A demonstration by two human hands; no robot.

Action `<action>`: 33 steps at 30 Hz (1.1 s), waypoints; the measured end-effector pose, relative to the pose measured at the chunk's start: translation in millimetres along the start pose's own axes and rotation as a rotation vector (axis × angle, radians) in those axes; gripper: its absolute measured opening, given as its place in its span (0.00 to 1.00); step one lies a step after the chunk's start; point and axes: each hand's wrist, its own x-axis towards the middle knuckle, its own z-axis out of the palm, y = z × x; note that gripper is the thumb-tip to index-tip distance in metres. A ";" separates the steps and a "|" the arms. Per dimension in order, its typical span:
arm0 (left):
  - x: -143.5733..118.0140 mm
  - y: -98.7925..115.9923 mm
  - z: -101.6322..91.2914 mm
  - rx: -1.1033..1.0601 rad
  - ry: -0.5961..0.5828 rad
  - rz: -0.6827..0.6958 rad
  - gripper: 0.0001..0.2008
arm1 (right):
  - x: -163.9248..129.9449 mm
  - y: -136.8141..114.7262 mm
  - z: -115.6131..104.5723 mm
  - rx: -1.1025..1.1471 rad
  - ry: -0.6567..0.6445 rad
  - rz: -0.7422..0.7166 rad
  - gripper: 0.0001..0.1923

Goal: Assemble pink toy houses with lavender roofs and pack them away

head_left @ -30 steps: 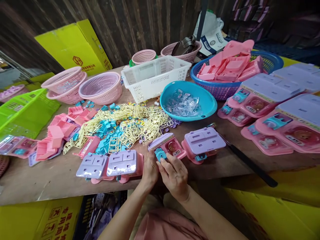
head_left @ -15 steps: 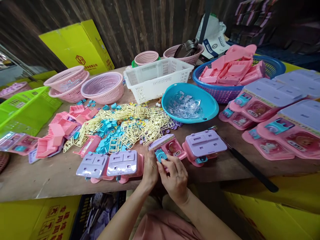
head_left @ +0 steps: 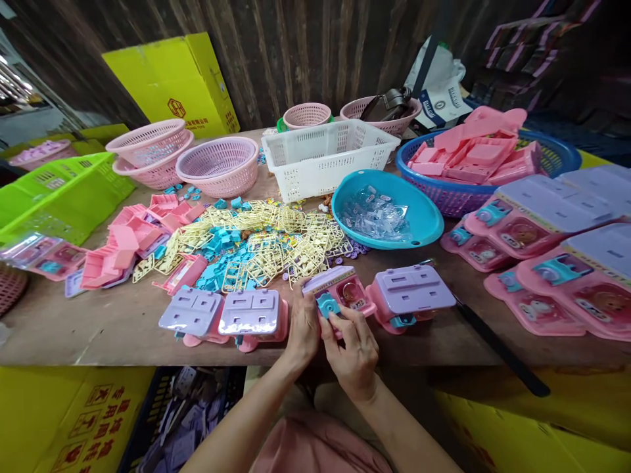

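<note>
The pink toy set (head_left: 340, 295) sits at the near edge of the table (head_left: 123, 328), roughly mid-way along it, lilac top strip turned away from me and its long axis running left-near to right-far. It lies directly ahead of both my hands — no reach needed, both are in contact with it. The small blue camera piece (head_left: 327, 305) sits on its near-left face, between my two hands.

My left hand (head_left: 302, 326) is curled against the set's left end, thumb beside the blue camera piece, holding the set steady. My right hand (head_left: 355, 346) comes in from the near side, fingers bent, fingertips (head_left: 345, 315) on the set's near edge just right of the blue piece. Both hands are partly closed on the set; neither is nearer than the other in any way that matters.

Outward from there — just to the right, a second set with a lilac back panel (head_left: 414, 289) lies face down, close beside but apart. To the left along the near edge, two more lilac-backed sets (head_left: 224, 315) lie side by side. Beyond, toward mid-table, a heap of cream sprues and blue parts (head_left: 256, 246). Further back, a blue bowl (head_left: 424, 220) of clear packets and a white basket (head_left: 330, 154). A dark rod (head_left: 497, 351) lies along the right near edge.
</note>
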 end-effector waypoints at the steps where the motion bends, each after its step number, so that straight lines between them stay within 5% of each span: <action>1: 0.2 -0.1 -0.1 -0.001 -0.002 0.004 0.24 | -0.5 -0.2 0.3 -0.011 0.004 -0.004 0.04; 33: 2.8 -5.9 2.4 -0.069 0.035 -0.030 0.20 | 7.7 -2.3 0.2 0.023 -0.023 0.047 0.02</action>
